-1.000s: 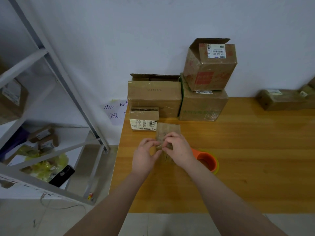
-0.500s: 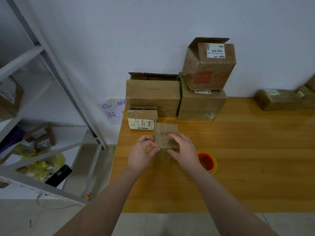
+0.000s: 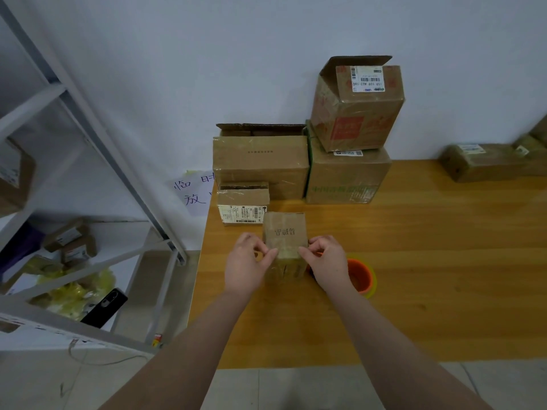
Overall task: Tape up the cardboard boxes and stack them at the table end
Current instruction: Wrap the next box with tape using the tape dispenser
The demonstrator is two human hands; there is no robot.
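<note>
1. Both hands are at the small box [image 3: 284, 235]. The left hand [image 3: 247, 263] pinches its near left corner with curled fingers and thumb, and the right hand [image 3: 328, 261] pinches the near right corner the same way.
2. The small box stands on the wooden surface [image 3: 429, 261] between the 2 hands. Its top is closed and has dark handwritten characters on it. A paler band runs along its near top edge between the fingertips; I cannot tell whether it is tape.
3. A tape roll [image 3: 361, 276] with an orange core lies flat just right of the right hand, partly hidden by the wrist.
4. Just beyond the left hand sits a low labelled box [image 3: 241, 202] with a white barcode label on its near face. It is close beside the small box's far left corner.
5. Beyond that is a wide box [image 3: 260, 164] near the wall, its back flap raised. To its right, beyond the right hand, a green-printed box [image 3: 346, 179] carries 1 red-printed box [image 3: 358, 113], which is tilted and has an open flap.
6. Far to the right of the right hand, flat boxes [image 3: 485, 162] lie by the wall.
7. Left of the left hand, off the surface, a grey rack [image 3: 88, 137] holds small boxes, yellow wrapping and a black phone [image 3: 103, 307]. A handwritten note [image 3: 192, 193] hangs on the wall beside it.
</note>
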